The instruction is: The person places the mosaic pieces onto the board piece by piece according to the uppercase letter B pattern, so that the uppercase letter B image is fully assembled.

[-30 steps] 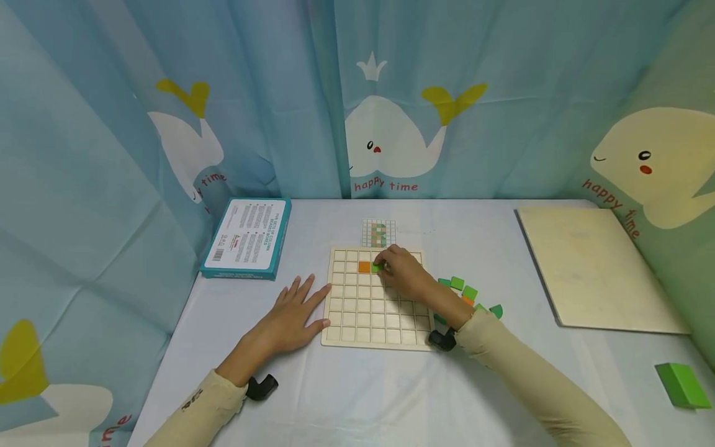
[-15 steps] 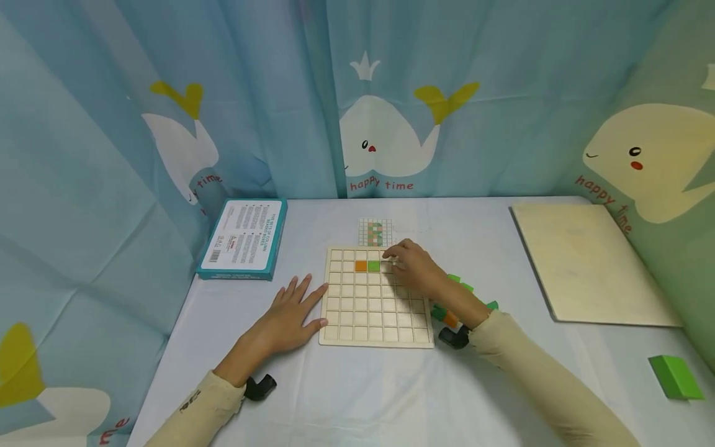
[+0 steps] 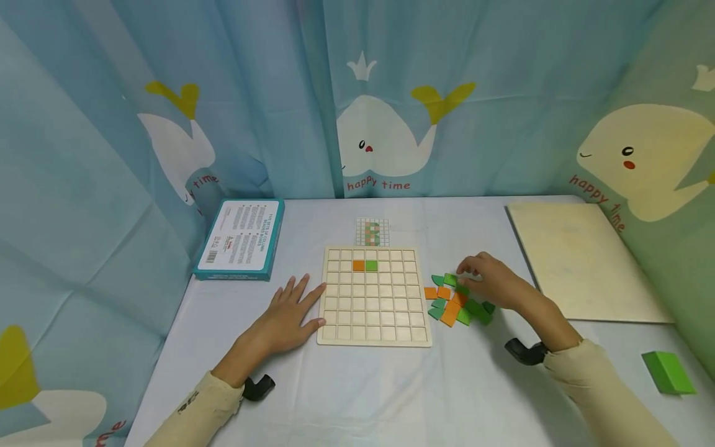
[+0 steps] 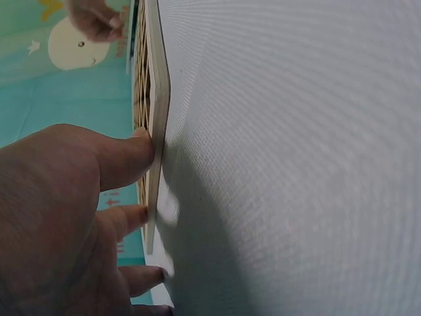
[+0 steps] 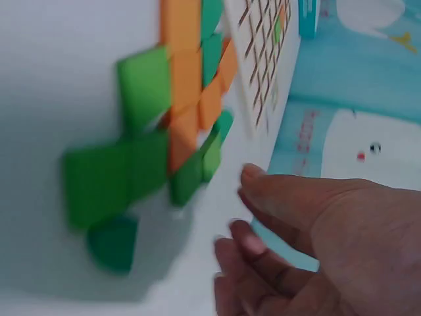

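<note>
A pale wooden grid board lies on the table, with an orange square tile and a green square tile side by side in its second row. My left hand is spread flat at the board's left side; in the left wrist view its thumb touches the board's edge. Just above a loose pile of orange and green tiles, right of the board, hovers my right hand. Its fingers are loosely bent, and the right wrist view shows nothing between thumb and fingertips.
Behind the board lies a small printed pattern card. A teal-edged box is at the back left. On the right are a large wooden panel and a green block. Patterned curtains enclose the table.
My right hand let go of the green tile in the grid, beside the orange one, then moved right to above the loose tiles. The left hand stayed at the board's edge.
</note>
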`<control>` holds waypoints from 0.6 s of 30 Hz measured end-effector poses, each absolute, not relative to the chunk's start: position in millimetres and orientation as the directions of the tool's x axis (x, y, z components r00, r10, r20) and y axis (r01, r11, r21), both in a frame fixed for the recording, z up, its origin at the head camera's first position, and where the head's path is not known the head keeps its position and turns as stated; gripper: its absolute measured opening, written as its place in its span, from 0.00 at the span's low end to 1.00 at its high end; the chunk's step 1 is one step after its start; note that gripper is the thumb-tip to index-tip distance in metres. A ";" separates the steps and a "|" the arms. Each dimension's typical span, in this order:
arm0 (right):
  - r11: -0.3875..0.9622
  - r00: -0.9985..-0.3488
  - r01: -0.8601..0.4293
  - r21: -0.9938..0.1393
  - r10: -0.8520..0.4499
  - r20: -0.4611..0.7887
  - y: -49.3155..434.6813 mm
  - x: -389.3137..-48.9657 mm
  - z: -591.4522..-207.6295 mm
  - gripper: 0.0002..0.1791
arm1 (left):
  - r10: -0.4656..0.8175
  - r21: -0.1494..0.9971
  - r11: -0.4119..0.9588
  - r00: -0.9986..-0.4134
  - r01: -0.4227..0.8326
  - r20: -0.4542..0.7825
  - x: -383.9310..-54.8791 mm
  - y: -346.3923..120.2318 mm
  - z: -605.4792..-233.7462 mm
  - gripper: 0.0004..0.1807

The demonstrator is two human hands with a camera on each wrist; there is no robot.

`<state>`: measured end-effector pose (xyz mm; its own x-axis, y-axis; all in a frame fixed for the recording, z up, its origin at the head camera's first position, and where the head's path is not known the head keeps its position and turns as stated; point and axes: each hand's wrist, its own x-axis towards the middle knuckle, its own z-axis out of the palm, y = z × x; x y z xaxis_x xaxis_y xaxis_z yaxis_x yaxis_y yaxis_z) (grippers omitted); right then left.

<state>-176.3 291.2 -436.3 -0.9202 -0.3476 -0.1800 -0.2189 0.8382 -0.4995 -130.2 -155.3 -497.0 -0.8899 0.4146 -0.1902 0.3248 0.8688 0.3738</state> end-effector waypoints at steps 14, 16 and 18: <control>0.910 -0.878 -0.135 -0.393 -0.293 -0.378 340.6 -152.6 -441.6 0.19 | 0.408 0.388 0.867 -0.892 0.312 -0.193 -129.4 -154.8 -495.4 0.40; 0.905 -0.888 -0.152 -0.398 -0.302 -0.348 340.1 -152.6 -444.8 0.17 | 0.405 0.387 0.868 -0.894 0.311 -0.191 -129.1 -154.7 -495.7 0.40; 0.899 -0.895 -0.163 -0.407 -0.309 -0.323 339.9 -154.0 -447.7 0.15 | 0.405 0.385 0.869 -0.894 0.311 -0.191 -129.2 -154.8 -496.1 0.40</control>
<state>-154.0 339.9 -447.7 -0.8947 -0.3085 -0.3230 -0.1629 0.8987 -0.4072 -129.2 -154.8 -496.1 -0.8944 0.4046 -0.1906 0.3112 0.8691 0.3845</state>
